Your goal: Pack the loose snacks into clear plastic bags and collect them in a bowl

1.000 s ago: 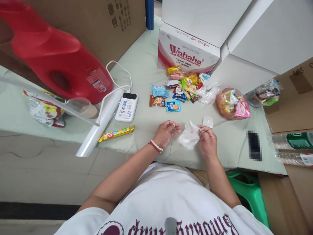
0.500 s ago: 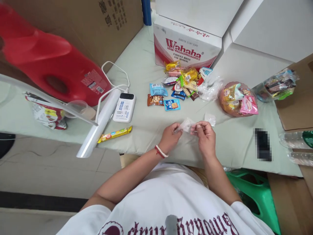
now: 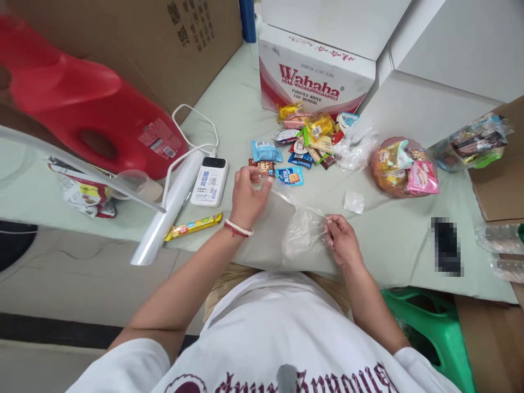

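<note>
Both hands stretch a clear plastic bag (image 3: 303,234).
Left hand (image 3: 246,197) pinches its far corner beside the power bank (image 3: 210,181); right hand (image 3: 341,240) pinches its near edge.

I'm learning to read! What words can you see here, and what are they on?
"Wahaha", over small "PURIFIED WATER FOR DRINKING": white and red box.
Brown cardboard box: print too blurred.
Power bank, red jug label, snack packets, shirt lettering: unreadable.
</note>
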Tool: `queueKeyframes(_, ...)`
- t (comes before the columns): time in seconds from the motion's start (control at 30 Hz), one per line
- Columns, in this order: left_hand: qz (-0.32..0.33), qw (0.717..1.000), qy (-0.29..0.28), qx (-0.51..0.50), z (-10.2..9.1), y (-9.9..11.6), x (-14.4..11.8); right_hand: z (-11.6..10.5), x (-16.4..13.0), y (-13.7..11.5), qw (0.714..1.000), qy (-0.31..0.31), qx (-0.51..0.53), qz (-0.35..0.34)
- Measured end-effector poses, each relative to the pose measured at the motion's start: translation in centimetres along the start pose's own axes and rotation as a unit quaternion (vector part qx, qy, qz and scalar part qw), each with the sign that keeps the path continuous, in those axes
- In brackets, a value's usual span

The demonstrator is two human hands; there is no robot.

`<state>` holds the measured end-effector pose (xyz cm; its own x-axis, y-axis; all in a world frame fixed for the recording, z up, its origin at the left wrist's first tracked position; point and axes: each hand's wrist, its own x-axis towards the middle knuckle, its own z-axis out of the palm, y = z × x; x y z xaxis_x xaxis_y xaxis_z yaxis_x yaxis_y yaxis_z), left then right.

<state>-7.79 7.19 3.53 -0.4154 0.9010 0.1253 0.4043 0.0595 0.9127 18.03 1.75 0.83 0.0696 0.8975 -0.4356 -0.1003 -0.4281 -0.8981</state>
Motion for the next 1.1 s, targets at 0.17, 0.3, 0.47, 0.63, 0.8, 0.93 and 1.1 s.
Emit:
queueKeyframes(0.17, -0.007, 0.996, -0.068, 0.061, 1.4, -0.1, -6.2, 1.5, -0.6, 1.1, 1.000, -0.004, 0.001, -0.016)
queueKeyframes(0.3, -0.056, 0.985, -0.158, 0.048, 3.3, -0.9, -6.9, 1.4, -0.8, 1.2, 0.998, 0.005, -0.042, -0.049)
queueKeyframes(0.47, -0.191, 0.960, -0.157, -0.131, 2.7, -2.5, -4.3, -0.7, -0.9, 1.6, 0.994, 0.039, -0.081, -0.065)
queueKeyframes(0.63, -0.218, 0.959, -0.112, -0.141, 1.0, -2.7, -4.2, -2.2, -1.1, 2.0, 0.990, 0.050, -0.109, -0.073)
queueKeyframes(0.8, -0.014, 0.990, -0.119, 0.069, 2.4, -0.7, -5.6, -1.3, -1.8, 1.5, 0.978, 0.051, -0.171, -0.103)
queueKeyframes(0.93, 0.096, 0.968, -0.032, 0.228, 3.8, 0.6, -6.5, -0.5, -2.6, 1.0, 0.962, 0.059, -0.231, -0.135)
queueKeyframes(1.1, 0.060, 0.938, -0.145, 0.308, 4.1, -0.7, -6.2, -0.5, -2.6, 1.3, 0.952, 0.061, -0.266, -0.138)
